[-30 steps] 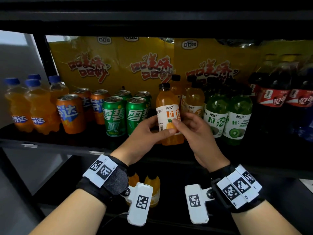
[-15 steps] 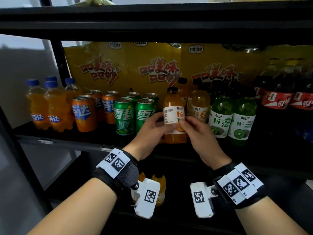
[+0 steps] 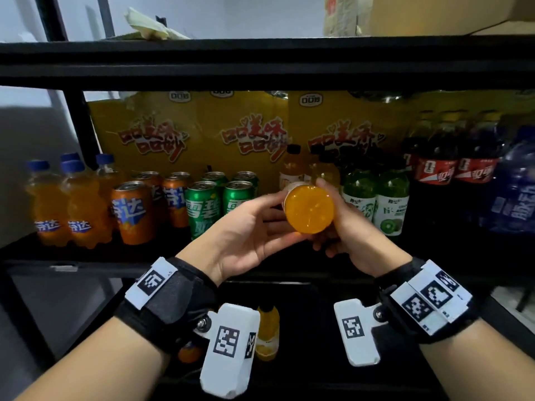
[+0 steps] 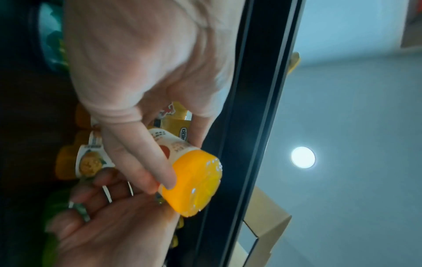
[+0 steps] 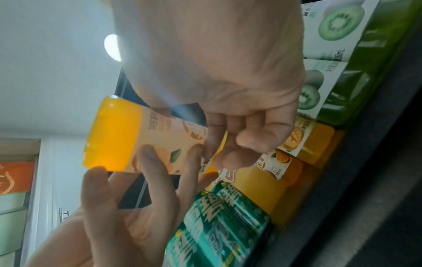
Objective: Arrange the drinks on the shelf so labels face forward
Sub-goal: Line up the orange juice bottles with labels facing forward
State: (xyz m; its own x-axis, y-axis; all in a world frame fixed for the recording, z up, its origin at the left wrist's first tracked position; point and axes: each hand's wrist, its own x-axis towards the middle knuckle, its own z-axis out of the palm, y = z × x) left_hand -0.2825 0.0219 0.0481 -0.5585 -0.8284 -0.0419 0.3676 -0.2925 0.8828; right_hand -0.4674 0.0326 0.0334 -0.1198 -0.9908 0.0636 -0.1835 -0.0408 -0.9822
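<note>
An orange juice bottle (image 3: 309, 211) with a white label is held off the shelf, tipped so its round orange base faces me. My left hand (image 3: 260, 224) holds it from the left, thumb on the label (image 4: 141, 162) and fingers on the far side. From the right, my right hand (image 3: 338, 227) curls its fingers round the bottle (image 5: 114, 133). The cap end points into the shelf and is hidden. More orange bottles (image 3: 292, 166) stand just behind it.
On the shelf (image 3: 86, 264) stand Fanta bottles (image 3: 55, 204), Fanta cans (image 3: 131, 212), Sprite cans (image 3: 202, 209), green kiwi bottles (image 3: 389, 204) and cola bottles (image 3: 451, 169). Yellow snack bags (image 3: 246, 134) line the back. An upper shelf board (image 3: 260, 62) hangs overhead. A juice bottle (image 3: 267, 331) stands below.
The orange bottle stood upright on the shelf between both hands; it is now lifted and tipped, base toward me. The view has tilted upward.
</note>
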